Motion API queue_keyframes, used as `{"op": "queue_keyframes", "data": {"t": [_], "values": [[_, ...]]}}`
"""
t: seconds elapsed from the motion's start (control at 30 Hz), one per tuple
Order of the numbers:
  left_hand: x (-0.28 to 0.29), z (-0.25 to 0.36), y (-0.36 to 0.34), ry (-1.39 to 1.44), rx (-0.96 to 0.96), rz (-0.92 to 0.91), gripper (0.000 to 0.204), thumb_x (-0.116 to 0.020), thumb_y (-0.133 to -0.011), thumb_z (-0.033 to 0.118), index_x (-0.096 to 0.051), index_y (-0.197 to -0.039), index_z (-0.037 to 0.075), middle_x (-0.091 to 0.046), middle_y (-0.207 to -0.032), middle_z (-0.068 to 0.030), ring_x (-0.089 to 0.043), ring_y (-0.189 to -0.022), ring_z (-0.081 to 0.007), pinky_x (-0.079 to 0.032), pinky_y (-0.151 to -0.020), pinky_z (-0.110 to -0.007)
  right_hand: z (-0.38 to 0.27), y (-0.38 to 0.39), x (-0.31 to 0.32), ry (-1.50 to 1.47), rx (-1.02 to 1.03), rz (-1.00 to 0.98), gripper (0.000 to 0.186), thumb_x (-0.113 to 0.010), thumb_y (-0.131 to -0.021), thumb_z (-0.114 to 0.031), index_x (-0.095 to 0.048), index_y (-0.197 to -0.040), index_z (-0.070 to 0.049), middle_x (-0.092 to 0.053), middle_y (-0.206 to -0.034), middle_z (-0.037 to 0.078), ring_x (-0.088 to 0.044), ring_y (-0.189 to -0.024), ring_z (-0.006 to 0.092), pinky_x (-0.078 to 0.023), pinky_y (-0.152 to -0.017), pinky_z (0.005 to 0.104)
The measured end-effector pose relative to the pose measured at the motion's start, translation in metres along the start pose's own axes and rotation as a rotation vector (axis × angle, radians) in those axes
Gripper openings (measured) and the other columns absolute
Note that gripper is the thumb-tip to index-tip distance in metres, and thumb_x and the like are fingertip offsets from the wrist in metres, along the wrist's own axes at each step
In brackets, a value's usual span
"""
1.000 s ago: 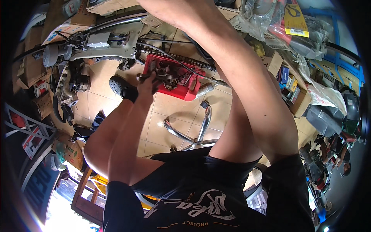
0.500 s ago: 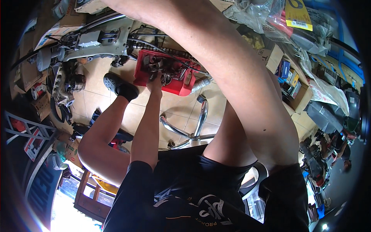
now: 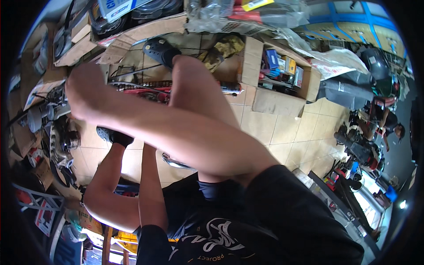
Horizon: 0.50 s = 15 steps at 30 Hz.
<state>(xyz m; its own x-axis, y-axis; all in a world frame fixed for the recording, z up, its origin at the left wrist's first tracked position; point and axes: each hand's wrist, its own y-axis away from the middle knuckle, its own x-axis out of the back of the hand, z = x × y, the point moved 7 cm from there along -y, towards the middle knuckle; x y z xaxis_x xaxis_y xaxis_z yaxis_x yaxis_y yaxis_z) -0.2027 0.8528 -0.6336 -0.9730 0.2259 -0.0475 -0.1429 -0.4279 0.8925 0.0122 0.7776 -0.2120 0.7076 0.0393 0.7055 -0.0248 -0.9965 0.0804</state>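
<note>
My right forearm (image 3: 176,132) crosses the view from the lower right toward the upper left. At its end my right hand (image 3: 84,95) is smeared by motion, so its fingers and anything in them cannot be made out. It appears closest to the grey and black mechanical parts (image 3: 46,108) at the left. My left forearm (image 3: 152,190) reaches up between my legs and passes behind the right one, which hides the left hand. Beyond the right forearm, only slivers of a red tray (image 3: 162,96) show, partly covered by my leg; its contents are mostly hidden.
A cardboard box (image 3: 311,84) holding small packages stands on the tiled floor, right of my leg. Dark clogs (image 3: 160,51) are on my feet. Cartons and plastic-wrapped goods (image 3: 212,13) line the far side. Another person (image 3: 391,123) is beside a motorcycle at the far right.
My right arm has swung leftward, bringing its hand into view. The view has shifted, and the right forearm now covers my left hand, which was on a metal part in the tray.
</note>
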Motion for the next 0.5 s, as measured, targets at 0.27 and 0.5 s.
{"op": "queue_keyframes", "data": {"t": [0.27, 0.5], "values": [[-0.136, -0.279, 0.192, -0.128, 0.004, -0.233, 0.039, -0.053, -0.094, 0.032, -0.053, -0.128, 0.012, -0.062, -0.111, -0.0036, -0.064, -0.091, -0.0175, -0.055, -0.077, -0.034, 0.041, 0.021, -0.076, 0.132, -0.107, -0.215, 0.025, -0.067, -0.071, -0.024, -0.074, -0.092, -0.013, -0.071, -0.094, 0.007, -0.068, -0.084, 0.0229, -0.053, -0.058, 0.0356], [-0.162, -0.282, 0.191, -0.174, -0.056, -0.227, 0.039, -0.052, -0.095, 0.032, -0.052, -0.129, 0.012, -0.062, -0.112, -0.0041, -0.064, -0.093, -0.0173, -0.054, -0.078, -0.033, 0.062, 0.04, -0.076, 0.123, -0.179, -0.338, 0.025, -0.068, -0.072, -0.02, -0.073, -0.095, -0.012, -0.071, -0.096, 0.006, -0.068, -0.083, 0.0213, -0.052, -0.055, 0.0345]]}}
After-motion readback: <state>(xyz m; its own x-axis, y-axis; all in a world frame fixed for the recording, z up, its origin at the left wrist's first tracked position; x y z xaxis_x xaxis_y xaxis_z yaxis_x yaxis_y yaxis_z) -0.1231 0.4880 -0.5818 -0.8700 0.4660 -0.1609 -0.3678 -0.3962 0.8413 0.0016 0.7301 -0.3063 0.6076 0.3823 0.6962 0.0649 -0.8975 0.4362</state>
